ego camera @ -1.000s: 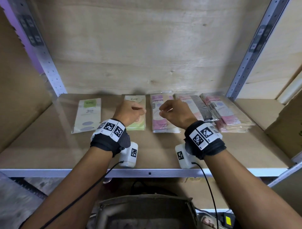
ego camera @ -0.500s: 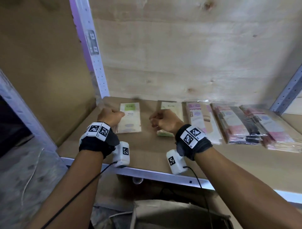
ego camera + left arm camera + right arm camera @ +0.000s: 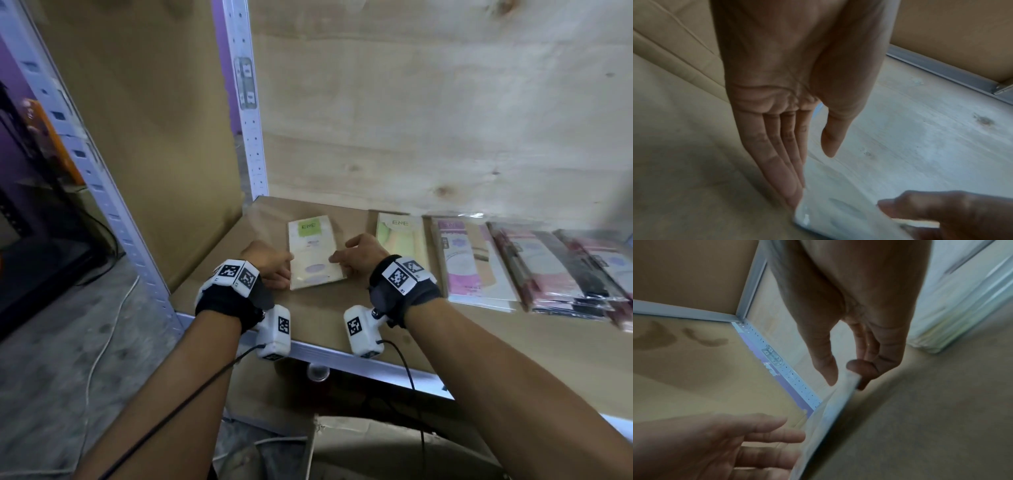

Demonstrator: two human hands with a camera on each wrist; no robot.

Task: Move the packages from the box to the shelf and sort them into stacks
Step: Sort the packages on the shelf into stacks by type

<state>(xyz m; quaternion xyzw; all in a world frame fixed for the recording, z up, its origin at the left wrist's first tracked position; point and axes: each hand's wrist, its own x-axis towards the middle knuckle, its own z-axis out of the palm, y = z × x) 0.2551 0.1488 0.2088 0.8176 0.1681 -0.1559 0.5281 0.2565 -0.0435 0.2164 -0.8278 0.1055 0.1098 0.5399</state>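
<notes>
- Cardboard box below shelf edge, nearest.
- Left hand flat, fingers straight against green-label package left edge.
- Right hand pinches its right edge.
- Rightward: pale package, pink stacks.
- Plywood back panel behind.

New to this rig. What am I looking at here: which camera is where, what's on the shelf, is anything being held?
No robot: a person with cameras strapped to the head and both wrists. The wide picture is the head view; the two close-ups look along each palm.

On the shelf lie flat packages in a row. The left hand lays straight fingers against the left edge of the green-label package. The right hand pinches its right edge between thumb and fingers. Beside it lie a second green package and pink packages.
</notes>
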